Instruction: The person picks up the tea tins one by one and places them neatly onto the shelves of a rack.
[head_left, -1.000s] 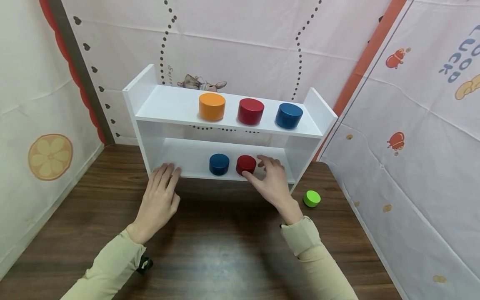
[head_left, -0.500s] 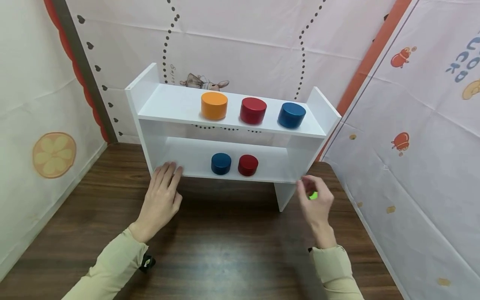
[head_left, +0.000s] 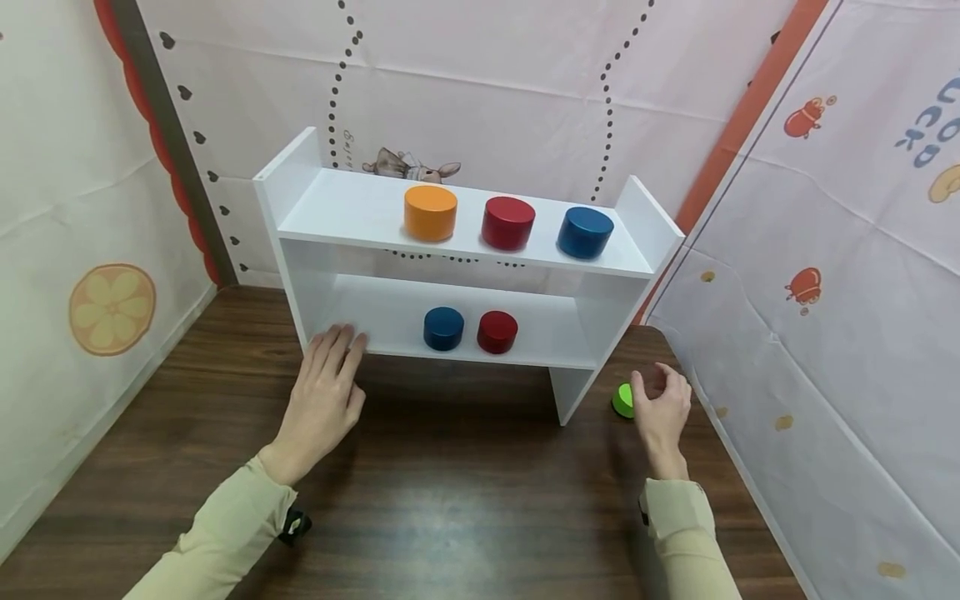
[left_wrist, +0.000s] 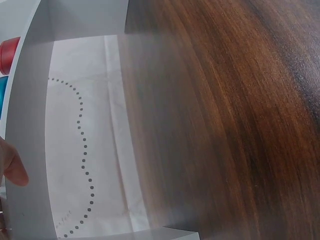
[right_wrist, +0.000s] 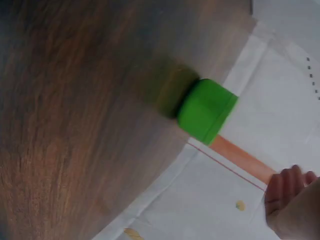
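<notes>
A white two-tier shelf stands on the wooden table. My left hand rests its straight fingers on the front left edge of the lower board; one fingertip shows in the left wrist view. To the right of the shelf, my right hand hovers beside a bright green cylinder, thumb and fingers spread apart with nothing between them. In the right wrist view the green cylinder stands on the table, apart from the fingers. On the lower board sit a blue cylinder and a red cylinder.
The upper board bears an orange cylinder, a larger red cylinder and a larger blue cylinder. Printed cloth hangs behind the table and along both sides. The shelf's right side panel reaches down to the table.
My right hand has left the red cylinder on the lower board and moved right, past the shelf, to beside the green cylinder. The left hand has stayed in place on the shelf.
</notes>
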